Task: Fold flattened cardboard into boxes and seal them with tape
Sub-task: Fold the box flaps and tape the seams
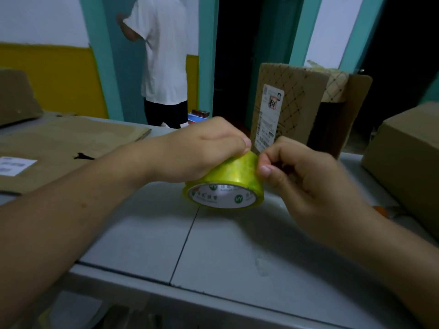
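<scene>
A roll of yellow-green tape [234, 178] with a white printed core is held just above the grey table [213, 248], in the middle of the view. My left hand [202, 148] grips the roll from above and from the left, fingers curled over its top. My right hand [301, 172] is at the roll's right edge, thumb and forefinger pinching at the tape's surface. Flattened cardboard [59, 143] with a white label lies on the table at the left.
A folded cardboard box [408, 160] stands at the right edge. A patterned box with a shipping label [292, 103] stands behind the tape. More cardboard [16, 96] sits at the far left. A person in a white shirt [164, 55] stands in the doorway behind.
</scene>
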Demonstrator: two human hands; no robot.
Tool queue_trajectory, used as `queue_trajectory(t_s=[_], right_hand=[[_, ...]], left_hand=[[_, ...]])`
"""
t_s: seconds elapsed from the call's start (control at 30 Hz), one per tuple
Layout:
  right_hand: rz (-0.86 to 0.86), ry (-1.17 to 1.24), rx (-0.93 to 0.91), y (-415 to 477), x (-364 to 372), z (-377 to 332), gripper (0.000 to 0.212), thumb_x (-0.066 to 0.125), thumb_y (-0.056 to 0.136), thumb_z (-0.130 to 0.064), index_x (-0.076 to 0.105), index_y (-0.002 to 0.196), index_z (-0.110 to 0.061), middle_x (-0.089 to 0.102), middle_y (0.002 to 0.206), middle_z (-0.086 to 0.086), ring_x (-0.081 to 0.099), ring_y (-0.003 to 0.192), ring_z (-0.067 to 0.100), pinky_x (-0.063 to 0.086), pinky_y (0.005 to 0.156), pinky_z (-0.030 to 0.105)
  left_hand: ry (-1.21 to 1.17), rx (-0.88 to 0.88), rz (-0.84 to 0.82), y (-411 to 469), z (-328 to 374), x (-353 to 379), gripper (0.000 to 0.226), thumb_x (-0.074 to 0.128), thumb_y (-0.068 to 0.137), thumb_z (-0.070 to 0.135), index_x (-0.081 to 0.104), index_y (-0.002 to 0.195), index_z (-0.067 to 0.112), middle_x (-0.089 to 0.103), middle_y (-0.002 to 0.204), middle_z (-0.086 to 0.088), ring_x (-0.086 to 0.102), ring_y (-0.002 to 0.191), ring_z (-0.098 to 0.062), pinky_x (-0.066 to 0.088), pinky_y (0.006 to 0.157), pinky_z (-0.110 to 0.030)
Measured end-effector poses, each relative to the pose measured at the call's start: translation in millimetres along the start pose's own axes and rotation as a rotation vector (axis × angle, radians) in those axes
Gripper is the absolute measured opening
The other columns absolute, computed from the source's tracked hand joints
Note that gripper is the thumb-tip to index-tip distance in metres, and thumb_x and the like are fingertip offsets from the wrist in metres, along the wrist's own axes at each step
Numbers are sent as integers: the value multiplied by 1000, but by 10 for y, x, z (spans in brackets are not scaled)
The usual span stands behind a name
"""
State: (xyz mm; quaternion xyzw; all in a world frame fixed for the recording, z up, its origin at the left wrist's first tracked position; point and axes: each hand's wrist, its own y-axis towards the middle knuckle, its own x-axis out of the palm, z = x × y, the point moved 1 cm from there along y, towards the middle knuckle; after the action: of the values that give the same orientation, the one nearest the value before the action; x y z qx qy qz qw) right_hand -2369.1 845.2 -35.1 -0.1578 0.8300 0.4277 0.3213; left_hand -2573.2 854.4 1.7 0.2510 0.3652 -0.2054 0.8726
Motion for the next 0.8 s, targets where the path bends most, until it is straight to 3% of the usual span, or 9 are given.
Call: queue_trajectory(t_s=[0.17, 0.37, 0.47, 0.6, 0.73, 0.8], right_hand=[[-85, 18, -14, 2, 4, 66, 10, 49, 102, -32, 54, 94, -30, 49, 88, -17, 51, 81, 9, 38, 67, 13], [-126, -10, -79, 10, -21, 95, 11, 45, 107, -38, 50, 97, -35, 48, 95, -14, 51, 87, 14, 38, 69, 18], [-128, -21, -117, 19, -31, 99, 11, 43, 106, -40, 50, 98, -36, 49, 96, -10, 51, 87, 15, 41, 70, 26], [-134, -24, -146, 17, -35, 90, 9, 43, 106, -38, 47, 98, -39, 47, 97, -12, 49, 88, 14, 38, 71, 21], [-74, -36, -166, 6, -68, 65, 3, 51, 102, -36, 53, 100, -36, 50, 98, -16, 53, 88, 10, 43, 72, 18], [32, -16, -159, -7, -115, 46, 6, 59, 99, -33, 61, 99, -27, 58, 101, -11, 59, 86, 14, 51, 70, 26]], left_hand=[[-24, -130, 91, -3, -65, 16, 26, 51, 87, 51, 70, 69, 53, 59, 79, 31, 57, 85, 5, 39, 81, -25], [-69, -94, 61, -20, -31, -4, 27, 59, 96, 40, 71, 76, 25, 59, 79, 18, 58, 80, 4, 44, 77, -17], [-81, -83, 26, -22, -29, -1, 31, 54, 91, 45, 69, 64, 39, 56, 69, 26, 55, 73, 4, 39, 75, -23], [-82, -33, -18, -28, 11, -16, 37, 50, 95, 39, 66, 67, 21, 54, 65, 20, 53, 66, 1, 39, 65, -16], [-24, -68, -18, -21, -84, -37, 33, 48, 96, 51, 68, 70, 48, 54, 70, 29, 54, 73, 2, 36, 75, -26], [44, -56, -26, -29, -133, -45, 36, 43, 101, 47, 67, 76, 55, 55, 75, 32, 54, 77, 3, 37, 76, -25]])
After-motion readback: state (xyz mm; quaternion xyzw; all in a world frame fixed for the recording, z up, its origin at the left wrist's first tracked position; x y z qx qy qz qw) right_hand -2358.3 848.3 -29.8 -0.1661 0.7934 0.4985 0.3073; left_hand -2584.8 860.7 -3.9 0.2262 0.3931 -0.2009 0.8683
